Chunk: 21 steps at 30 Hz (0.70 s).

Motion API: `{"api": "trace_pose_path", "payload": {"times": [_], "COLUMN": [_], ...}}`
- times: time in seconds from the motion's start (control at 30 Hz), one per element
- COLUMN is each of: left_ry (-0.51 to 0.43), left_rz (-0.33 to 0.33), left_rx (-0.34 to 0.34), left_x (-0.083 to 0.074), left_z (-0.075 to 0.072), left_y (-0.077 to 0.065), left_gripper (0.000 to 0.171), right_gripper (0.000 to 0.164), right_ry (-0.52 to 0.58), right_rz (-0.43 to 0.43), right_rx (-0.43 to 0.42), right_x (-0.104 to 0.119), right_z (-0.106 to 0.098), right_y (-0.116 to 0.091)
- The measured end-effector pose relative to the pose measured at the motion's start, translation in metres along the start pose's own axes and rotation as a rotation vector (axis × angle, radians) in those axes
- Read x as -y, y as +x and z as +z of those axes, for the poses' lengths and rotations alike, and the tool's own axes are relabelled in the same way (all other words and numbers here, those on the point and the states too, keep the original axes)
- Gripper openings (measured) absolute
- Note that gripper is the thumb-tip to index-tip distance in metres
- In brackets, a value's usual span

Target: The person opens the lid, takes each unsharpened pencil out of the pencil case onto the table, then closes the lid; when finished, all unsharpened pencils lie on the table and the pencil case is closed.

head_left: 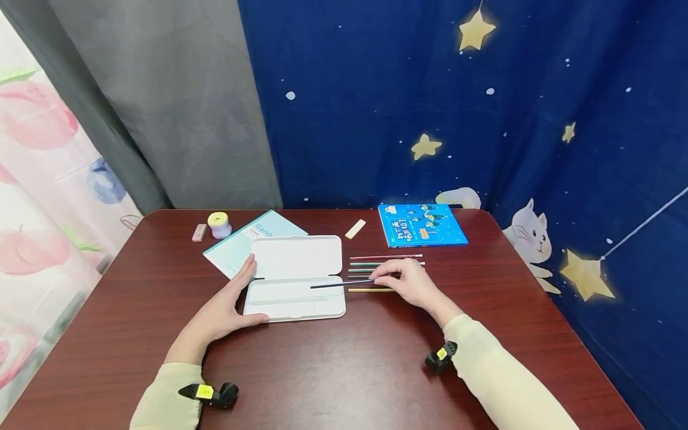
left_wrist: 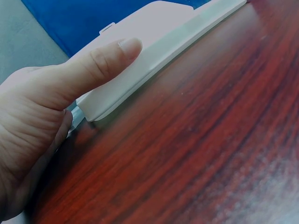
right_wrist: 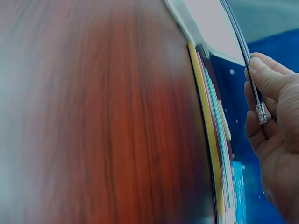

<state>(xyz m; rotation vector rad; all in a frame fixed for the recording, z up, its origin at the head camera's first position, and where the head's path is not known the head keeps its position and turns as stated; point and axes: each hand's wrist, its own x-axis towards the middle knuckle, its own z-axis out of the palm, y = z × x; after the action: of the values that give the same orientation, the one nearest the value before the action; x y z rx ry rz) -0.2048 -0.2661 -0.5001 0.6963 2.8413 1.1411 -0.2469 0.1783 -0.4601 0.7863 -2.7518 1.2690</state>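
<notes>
A white pencil case (head_left: pixel 295 298) lies with its lid (head_left: pixel 298 257) folded back on the table. My left hand (head_left: pixel 228 307) spans the case's left end, the thumb (left_wrist: pixel 105 63) straight along its front edge and the fingers beside the lid. My right hand (head_left: pixel 411 283) pinches a dark pencil (head_left: pixel 335 285) near its ferrule end, the other end over the case's open tray. Under and behind that hand lie several pencils, among them a yellow pencil (head_left: pixel 368 290) and a red pencil (head_left: pixel 384 257). The right wrist view shows the dark pencil's silvery ferrule (right_wrist: pixel 261 113).
A light-blue notebook (head_left: pixel 231 248) lies partly under the lid. Behind it stand a yellow-lidded white pot (head_left: pixel 219 226) and a small pink block (head_left: pixel 199 233). A cream strip (head_left: pixel 355 229) and a blue book (head_left: pixel 421 226) lie toward the back. Curtains (head_left: pixel 349 119) hang behind the table (head_left: pixel 322 370).
</notes>
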Motion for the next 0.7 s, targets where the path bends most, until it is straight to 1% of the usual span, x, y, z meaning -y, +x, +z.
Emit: {"api": "trace_pose_path", "payload": {"times": [0.2,0.4,0.63,0.7], "left_ry": [0.0,0.0,0.004,0.006], "left_rz": [-0.007,-0.005,0.0,0.002], "left_rx": [-0.002,-0.003,-0.003,-0.002], "left_x": [0.0,0.0,0.0,0.0], "left_z": [0.0,0.0,0.001,0.001], "left_y": [-0.003,-0.002,0.0,0.0], "left_gripper": [0.122,0.122,0.122,0.122], "right_gripper": [0.01,0.012,0.013,0.014], "right_ry": [-0.013,-0.022,-0.064,-0.085], "right_rz": [0.008,0.037,0.047,0.064], "right_rx": [-0.021,-0.026,-0.033,-0.035], "right_x": [-0.008,-0.015,-0.028,-0.031], "right_z": [-0.016,-0.028,-0.035,-0.036], "right_y": [-0.013,-0.029,-0.047,-0.052]}}
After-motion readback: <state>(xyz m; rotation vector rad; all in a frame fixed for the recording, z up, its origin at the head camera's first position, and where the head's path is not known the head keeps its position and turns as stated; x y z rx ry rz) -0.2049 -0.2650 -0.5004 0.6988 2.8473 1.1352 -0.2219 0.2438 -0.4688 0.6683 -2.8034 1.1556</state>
